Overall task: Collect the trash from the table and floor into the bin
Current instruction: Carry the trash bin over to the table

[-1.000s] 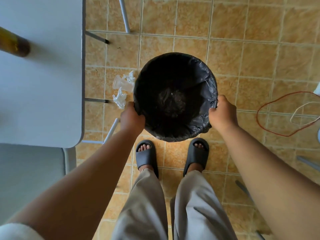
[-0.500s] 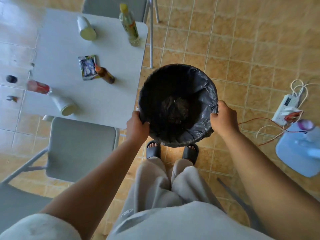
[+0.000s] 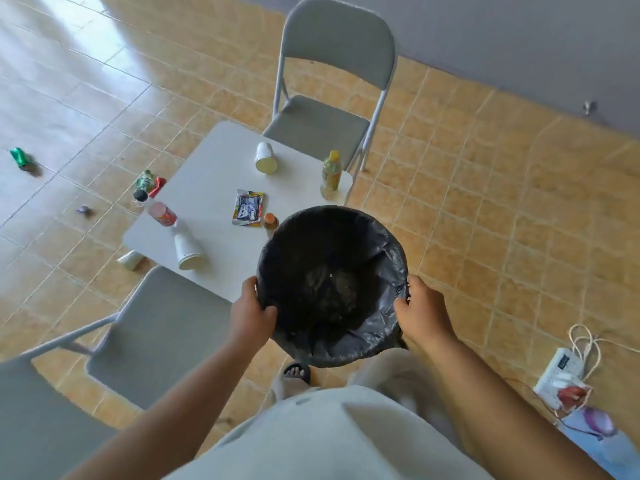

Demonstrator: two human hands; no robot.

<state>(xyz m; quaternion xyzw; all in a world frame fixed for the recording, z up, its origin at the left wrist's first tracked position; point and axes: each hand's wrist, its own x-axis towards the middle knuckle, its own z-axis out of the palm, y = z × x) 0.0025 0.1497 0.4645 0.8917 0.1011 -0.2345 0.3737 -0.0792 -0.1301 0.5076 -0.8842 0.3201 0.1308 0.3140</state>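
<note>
Left hand (image 3: 251, 315) and right hand (image 3: 420, 311) each clamp opposite rims of the round bin lined with a black plastic bag (image 3: 332, 271), probably to carry it level. Beyond, trash litters the white table (image 3: 214, 174): a toppled paper cup (image 3: 188, 252), a foil sachet (image 3: 248, 212).

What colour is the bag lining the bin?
Black, seen in the head view: the bag lines the bin held by both hands.
</note>
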